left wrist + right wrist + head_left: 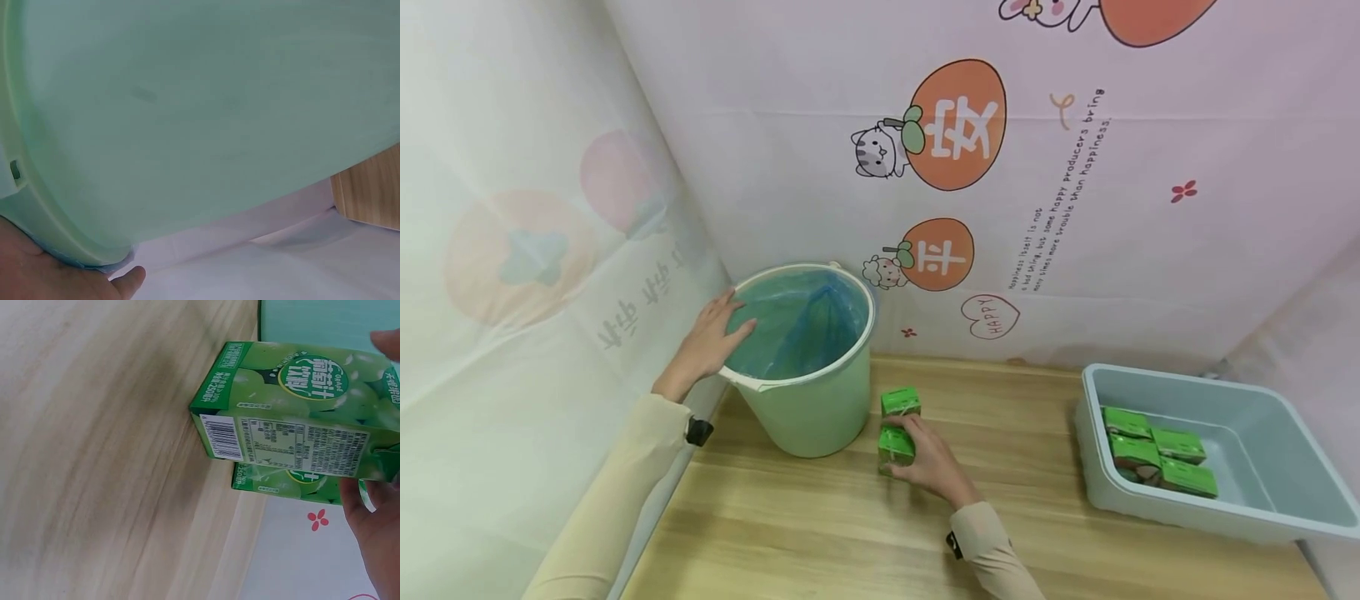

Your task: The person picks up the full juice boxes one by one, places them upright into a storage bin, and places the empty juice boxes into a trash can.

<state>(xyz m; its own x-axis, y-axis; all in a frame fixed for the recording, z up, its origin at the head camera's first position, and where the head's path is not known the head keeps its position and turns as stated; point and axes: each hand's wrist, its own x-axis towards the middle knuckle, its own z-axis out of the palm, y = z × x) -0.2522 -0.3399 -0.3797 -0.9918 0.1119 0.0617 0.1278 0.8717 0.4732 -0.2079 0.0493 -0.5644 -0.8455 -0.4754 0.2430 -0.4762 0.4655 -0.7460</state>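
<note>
A pale green bucket (808,421) with a bluish plastic liner (820,329) stands at the left. My left hand (707,337) rests at its left rim, fingers fairly straight and spread. The bucket wall (206,125) fills most of the left wrist view, with part of the left hand (56,275) below the rim. Two green grape juice cartons stand beside the bucket, one behind the other. With thumb and fingers on opposite sides, my right hand (936,462) grips the top of the nearer juice carton (281,394). The farther juice carton (900,401) stands just behind it.
A grey-blue plastic tub (1262,417) stands at the right with several green cartons (1180,444) in its left part. Everything stands on a wood-grain table (820,533). A printed white sheet (805,167) hangs behind and at the sides.
</note>
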